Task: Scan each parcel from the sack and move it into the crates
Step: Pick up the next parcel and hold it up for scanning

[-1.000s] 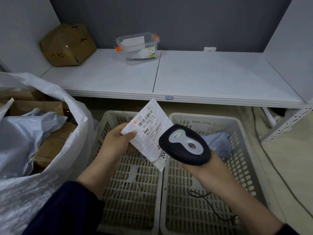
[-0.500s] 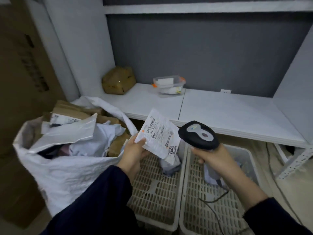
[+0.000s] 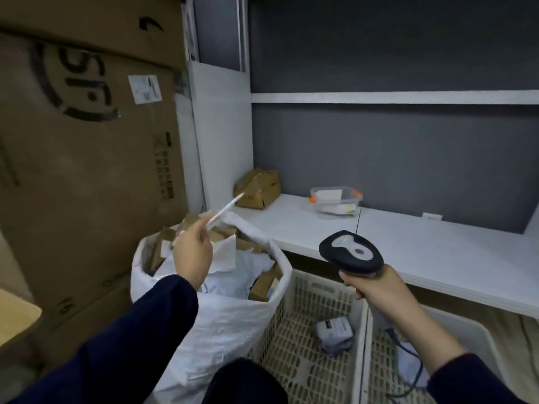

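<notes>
Woven sack point(image 3: 221, 330), flat parcel point(image 3: 225, 212), scanner point(image 3: 351, 252), lattice crate point(image 3: 294, 363)

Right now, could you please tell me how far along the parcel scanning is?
Done: one grey parcel lies in the left crate. In hand: the left hand pinches a flat white parcel above the sack, while the right hand grips the scanner. Left: the sack is heaped with boxes and mailers, so most of the job remains.
</notes>
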